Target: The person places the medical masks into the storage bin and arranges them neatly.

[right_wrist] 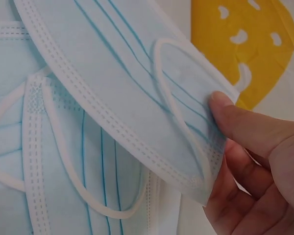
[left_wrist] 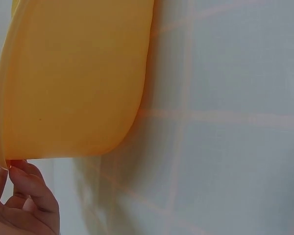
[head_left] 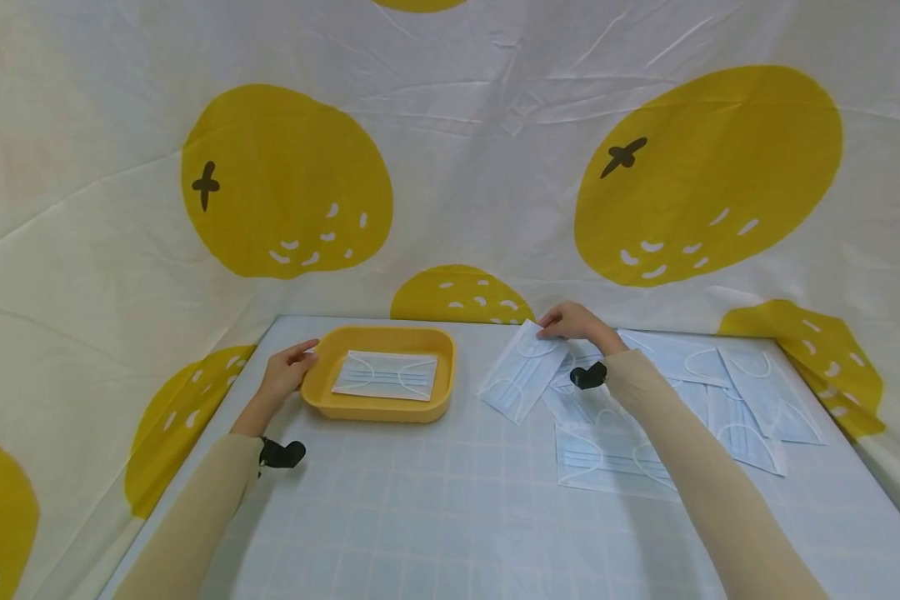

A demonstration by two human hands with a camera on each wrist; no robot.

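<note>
Right hand [head_left: 573, 323] pinches the far corner of a pale blue face mask [head_left: 521, 370], thumb on top, fingers curled beneath. The mask is a pleated, soft rectangle with stitched white edging and thin white ear loops, lying right of the tray at the left edge of a loose pile of masks [head_left: 690, 400]. Left hand [head_left: 287, 372] touches the near-left rim of the smooth, rounded yellow tray [head_left: 378, 406], fingers loosely curled; one mask [head_left: 386, 375] lies flat inside. Checked pale tablecloth [head_left: 435, 508] underneath.
</note>
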